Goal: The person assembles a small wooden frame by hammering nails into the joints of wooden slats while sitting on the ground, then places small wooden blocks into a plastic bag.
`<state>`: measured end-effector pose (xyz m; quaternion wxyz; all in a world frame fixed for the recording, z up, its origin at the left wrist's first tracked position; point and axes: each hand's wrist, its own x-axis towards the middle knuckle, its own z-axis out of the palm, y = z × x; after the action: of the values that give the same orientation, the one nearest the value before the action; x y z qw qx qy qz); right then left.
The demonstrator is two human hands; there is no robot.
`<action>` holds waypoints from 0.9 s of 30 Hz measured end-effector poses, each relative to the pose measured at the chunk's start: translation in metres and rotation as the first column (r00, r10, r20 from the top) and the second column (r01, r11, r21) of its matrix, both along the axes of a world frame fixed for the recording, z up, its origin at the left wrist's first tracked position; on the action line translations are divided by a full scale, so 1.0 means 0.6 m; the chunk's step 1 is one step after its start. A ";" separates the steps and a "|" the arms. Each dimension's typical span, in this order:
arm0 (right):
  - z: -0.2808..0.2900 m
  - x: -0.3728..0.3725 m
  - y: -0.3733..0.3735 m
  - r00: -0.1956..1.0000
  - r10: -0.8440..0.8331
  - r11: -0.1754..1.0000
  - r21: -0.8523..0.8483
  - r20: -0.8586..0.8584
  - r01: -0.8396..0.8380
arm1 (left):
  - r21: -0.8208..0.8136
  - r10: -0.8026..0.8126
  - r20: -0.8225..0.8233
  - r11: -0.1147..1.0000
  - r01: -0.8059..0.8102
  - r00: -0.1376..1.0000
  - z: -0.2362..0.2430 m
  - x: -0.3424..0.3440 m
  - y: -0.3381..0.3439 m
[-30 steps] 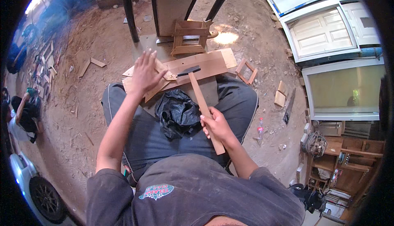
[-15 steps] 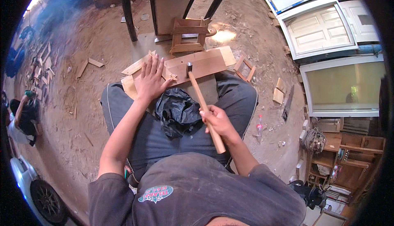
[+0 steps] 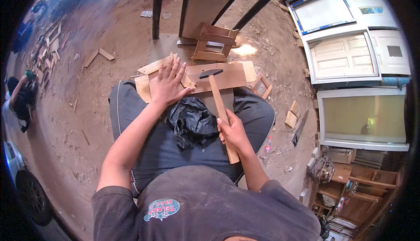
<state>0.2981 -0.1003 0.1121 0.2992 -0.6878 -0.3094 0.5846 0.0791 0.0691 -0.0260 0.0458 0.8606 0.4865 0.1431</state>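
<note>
My right hand is wrapped round the wooden handle of a hammer. The dark metal head lies sideways over a wide brown board; I cannot tell whether it touches. With fingers stretched, my left hand presses flat on narrow pale wood strips at the board's left part. The strips' joint is partly hidden under the hand. Between my forearms, on my lap, rests a crumpled black plastic bag. Beyond the board, small brown wooden frames are stacked.
Dark upright posts stand ahead. On the right ground lie a small frame, wood blocks, a handsaw and a plastic bottle. White door panels are farther right. At far left are wood scraps and another person.
The hammer head has turned from nearly end-on to sideways over the board. My left hand keeps its place on the strips. The whole view has shifted slightly.
</note>
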 end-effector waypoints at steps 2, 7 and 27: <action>-0.003 -0.004 -0.004 1.000 0.011 1.000 0.005 0.011 -0.011 | -0.021 0.008 0.011 1.000 -0.008 1.000 0.005 0.000 -0.003; 0.002 -0.004 -0.007 0.999 0.049 0.999 0.008 -0.011 -0.049 | -0.028 0.016 -0.005 0.999 -0.016 1.000 0.008 -0.003 -0.005; 0.001 -0.003 -0.008 0.995 0.040 0.997 0.055 0.087 -0.045 | -0.051 0.014 -0.005 0.999 -0.014 1.000 0.002 -0.002 -0.003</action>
<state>0.2964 -0.1048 0.1127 0.2925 -0.6967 -0.3532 0.5517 0.0777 0.0670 -0.0249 0.0656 0.8561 0.4962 0.1291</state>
